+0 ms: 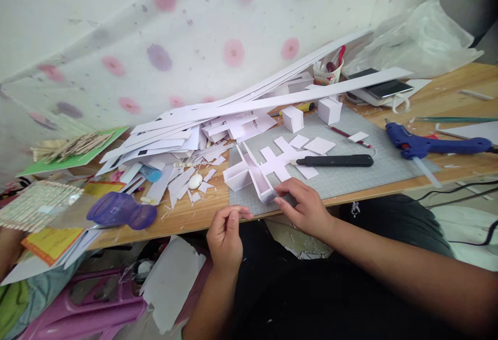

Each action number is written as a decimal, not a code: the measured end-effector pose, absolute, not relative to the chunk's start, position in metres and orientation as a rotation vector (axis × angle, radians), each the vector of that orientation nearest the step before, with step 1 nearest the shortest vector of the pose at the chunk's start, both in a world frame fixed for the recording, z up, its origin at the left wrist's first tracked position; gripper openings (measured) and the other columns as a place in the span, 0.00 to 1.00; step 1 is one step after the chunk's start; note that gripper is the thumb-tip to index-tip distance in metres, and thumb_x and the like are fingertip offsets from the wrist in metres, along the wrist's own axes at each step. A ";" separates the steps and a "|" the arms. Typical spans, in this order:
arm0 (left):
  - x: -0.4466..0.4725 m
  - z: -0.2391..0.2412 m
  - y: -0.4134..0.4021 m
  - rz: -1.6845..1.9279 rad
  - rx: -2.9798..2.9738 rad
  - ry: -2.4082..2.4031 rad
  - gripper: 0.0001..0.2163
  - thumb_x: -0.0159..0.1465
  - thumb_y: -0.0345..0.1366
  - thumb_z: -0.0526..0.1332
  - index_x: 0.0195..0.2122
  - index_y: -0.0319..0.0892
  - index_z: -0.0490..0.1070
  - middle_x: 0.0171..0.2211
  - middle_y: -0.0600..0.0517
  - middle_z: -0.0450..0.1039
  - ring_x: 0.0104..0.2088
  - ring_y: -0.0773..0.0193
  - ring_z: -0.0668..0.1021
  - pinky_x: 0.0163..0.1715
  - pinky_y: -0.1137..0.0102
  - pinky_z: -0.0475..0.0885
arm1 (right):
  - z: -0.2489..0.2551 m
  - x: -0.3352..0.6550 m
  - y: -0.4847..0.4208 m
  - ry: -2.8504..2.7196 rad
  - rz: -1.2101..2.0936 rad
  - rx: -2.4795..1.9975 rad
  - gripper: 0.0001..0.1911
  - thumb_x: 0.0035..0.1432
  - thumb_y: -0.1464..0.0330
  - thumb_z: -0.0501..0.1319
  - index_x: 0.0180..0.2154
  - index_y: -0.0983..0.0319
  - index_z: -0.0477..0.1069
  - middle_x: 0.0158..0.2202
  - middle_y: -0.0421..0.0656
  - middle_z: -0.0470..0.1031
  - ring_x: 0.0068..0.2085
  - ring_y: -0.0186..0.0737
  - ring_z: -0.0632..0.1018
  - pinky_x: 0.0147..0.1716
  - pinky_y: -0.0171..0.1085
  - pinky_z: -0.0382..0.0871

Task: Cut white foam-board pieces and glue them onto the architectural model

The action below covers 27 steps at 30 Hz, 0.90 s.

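Observation:
An open, narrow trough of white board (260,178) with a box-like side wing (238,175) lies near the table's front edge. At its near end is my right hand (305,206), thumb and forefinger closed at the corner. My left hand (227,236) is just off the table edge, left of the trough, its fingers curled together with the thumb against them; whatever may be between them is hidden. Right of the trough lie a flat white cross-shaped cutout (278,159) and a black-handled craft knife (336,160), its blade end over the cutout.
Two white cubes (292,118) stand at the back of the grey cutting mat (350,174). A blue glue gun (436,143) lies right, near a pencil (350,136). White strips (233,109) and scraps are heaped behind. A purple container (120,210) lies left.

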<state>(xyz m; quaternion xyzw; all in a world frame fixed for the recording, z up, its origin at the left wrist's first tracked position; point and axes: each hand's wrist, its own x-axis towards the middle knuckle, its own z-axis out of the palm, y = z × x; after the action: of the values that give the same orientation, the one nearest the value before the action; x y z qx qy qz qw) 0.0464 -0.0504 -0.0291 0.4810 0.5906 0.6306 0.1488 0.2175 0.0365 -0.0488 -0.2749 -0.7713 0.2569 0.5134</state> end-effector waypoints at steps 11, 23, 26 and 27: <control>0.043 -0.017 -0.042 1.327 2.340 1.791 0.15 0.62 0.27 0.59 0.49 0.46 0.71 0.37 0.48 0.73 0.36 0.62 0.76 0.37 0.67 0.73 | -0.047 0.219 0.037 -1.829 0.634 -0.600 0.10 0.59 0.73 0.58 0.44 0.60 0.69 0.32 0.43 0.72 0.34 0.40 0.74 0.35 0.41 0.72; 0.047 -0.039 -0.019 1.452 2.445 1.604 0.16 0.59 0.22 0.60 0.47 0.43 0.68 0.33 0.49 0.73 0.33 0.62 0.75 0.33 0.68 0.73 | -0.051 0.219 0.037 -1.917 0.654 -0.513 0.25 0.57 0.77 0.58 0.56 0.59 0.64 0.44 0.49 0.70 0.43 0.43 0.74 0.41 0.42 0.74; 0.049 -0.039 -0.016 1.520 2.432 1.539 0.14 0.59 0.22 0.60 0.45 0.41 0.68 0.33 0.49 0.72 0.34 0.63 0.75 0.33 0.68 0.73 | -0.051 0.218 0.036 -1.895 0.646 -0.534 0.24 0.57 0.77 0.58 0.55 0.61 0.64 0.44 0.49 0.71 0.45 0.43 0.74 0.43 0.42 0.73; 0.049 -0.038 -0.015 1.535 2.422 1.523 0.14 0.59 0.22 0.59 0.44 0.41 0.68 0.33 0.49 0.72 0.34 0.63 0.75 0.33 0.68 0.73 | -0.050 0.218 0.037 -1.887 0.647 -0.534 0.23 0.57 0.77 0.58 0.55 0.61 0.65 0.44 0.49 0.71 0.45 0.43 0.74 0.44 0.42 0.74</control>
<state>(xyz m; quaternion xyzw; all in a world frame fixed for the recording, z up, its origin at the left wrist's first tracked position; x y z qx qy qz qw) 0.0489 -0.0147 -0.0383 0.7450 0.4684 0.4721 -0.0527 0.2181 0.0366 -0.0504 -0.2221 -0.7846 0.2691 0.5124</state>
